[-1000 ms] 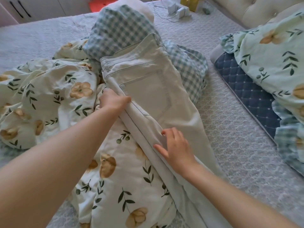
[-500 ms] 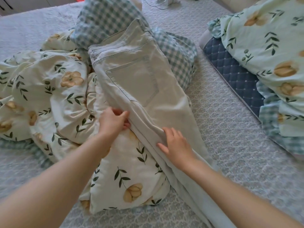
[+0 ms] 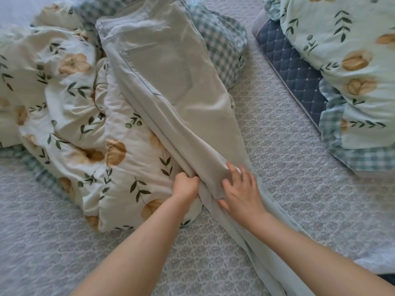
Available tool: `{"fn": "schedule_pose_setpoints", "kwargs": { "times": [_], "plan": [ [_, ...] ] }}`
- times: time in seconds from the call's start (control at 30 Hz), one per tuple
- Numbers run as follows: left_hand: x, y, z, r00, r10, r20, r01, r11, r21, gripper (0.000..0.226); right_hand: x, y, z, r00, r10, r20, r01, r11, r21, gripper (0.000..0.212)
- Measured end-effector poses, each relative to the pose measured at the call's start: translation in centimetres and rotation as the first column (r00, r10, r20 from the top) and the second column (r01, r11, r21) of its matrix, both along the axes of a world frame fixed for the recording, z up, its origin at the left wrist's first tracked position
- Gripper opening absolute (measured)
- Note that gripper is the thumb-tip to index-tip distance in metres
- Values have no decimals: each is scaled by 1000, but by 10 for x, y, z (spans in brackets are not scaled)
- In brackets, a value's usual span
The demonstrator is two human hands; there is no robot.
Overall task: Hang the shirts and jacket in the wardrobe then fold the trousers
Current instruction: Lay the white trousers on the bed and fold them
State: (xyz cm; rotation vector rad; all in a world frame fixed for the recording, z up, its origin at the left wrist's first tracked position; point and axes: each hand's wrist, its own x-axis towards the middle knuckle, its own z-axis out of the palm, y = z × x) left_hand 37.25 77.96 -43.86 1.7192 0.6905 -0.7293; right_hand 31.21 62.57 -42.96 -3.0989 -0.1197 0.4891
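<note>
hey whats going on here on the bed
A person is getting a pair of pale trousers ready to fold. The trousers lie stretched lengthwise on the bed, partly on top of a crumpled floral duvet, with the back pocket facing up. The left hand grips the long edge of the legs, while the right hand presses on the fabric beside it with fingers spread. The trousers have not yet been folded across.

No readable text, labels, brands or numbers anywhere.
</note>
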Motion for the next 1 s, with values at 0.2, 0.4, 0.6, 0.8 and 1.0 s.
{"fn": "schedule_pose_setpoints", "kwargs": {
  "times": [0.2,0.4,0.6,0.8,1.0],
  "plan": [
    [-32,-8,12,990,104,95,-97,993,-74,19,11,-43,4,985,-132,110,129,991,27,29],
    [-56,5,24,942,302,145,-278,946,-164,14,25,-87,14,967,-205,151,218,973,-78,26],
    [-71,-11,10,906,422,-29,-415,874,-254,18,14,-77,13,969,-127,213,139,989,-40,33],
    [-104,-36,-20,982,174,-67,-184,964,-192,11,-65,-68,-13,996,88,-16,-88,996,17,14],
    [-127,-44,-30,945,309,-109,-327,904,-277,8,-124,-58,-23,993,-56,-103,64,995,75,36]
  ]
}}
